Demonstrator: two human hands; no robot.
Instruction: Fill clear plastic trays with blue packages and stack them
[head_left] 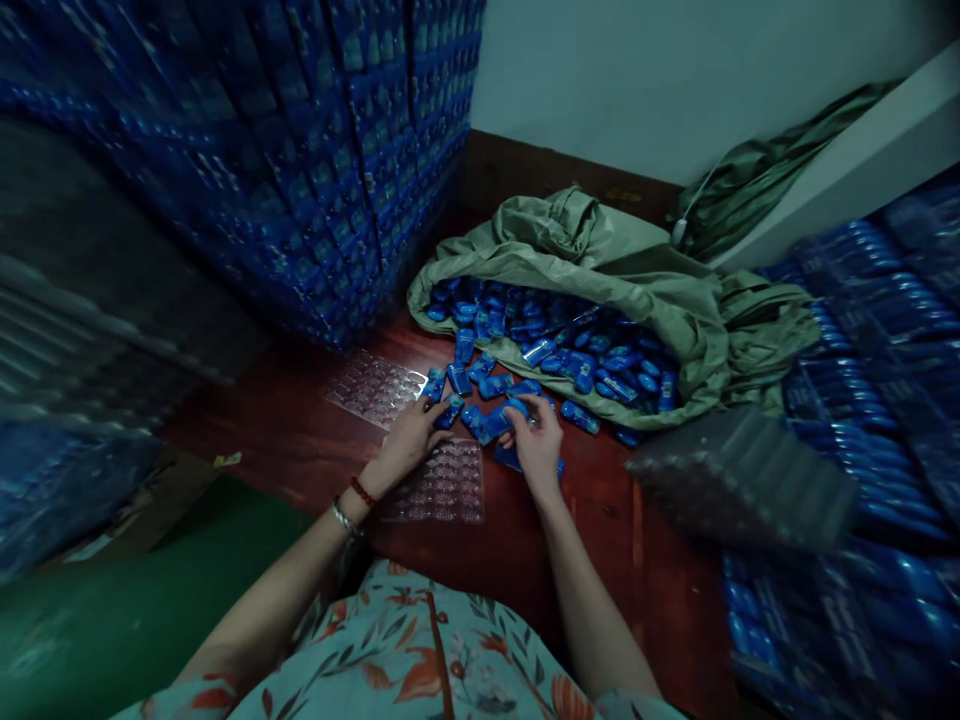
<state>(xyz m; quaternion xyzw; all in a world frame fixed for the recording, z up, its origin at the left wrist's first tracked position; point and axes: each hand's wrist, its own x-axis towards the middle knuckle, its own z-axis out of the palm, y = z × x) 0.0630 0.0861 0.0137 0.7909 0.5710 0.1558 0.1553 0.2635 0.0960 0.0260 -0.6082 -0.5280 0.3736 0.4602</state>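
Small blue packets (459, 378) lie scattered on the red-brown table (285, 400) in front of me. My left hand (409, 440) has its fingers closed round one blue packet (450, 411), above the upper edge of a clear moulded plastic sheet (450, 480). To its right, my right hand (536, 440) pinches another blue packet (514, 408) between thumb and fingers. A second clear moulded sheet (367, 388) lies flat beyond my left hand. Behind the loose packets, an open green sack (630, 240) holds many more blue packets.
Tall stacks of blue packs (300, 160) rise at the left, beside stacked clear sheets (97, 270). On the right are a tilted stack of moulded sheets (742, 480) and more blue packs (877, 360). A pale wall (600, 90) stands behind.
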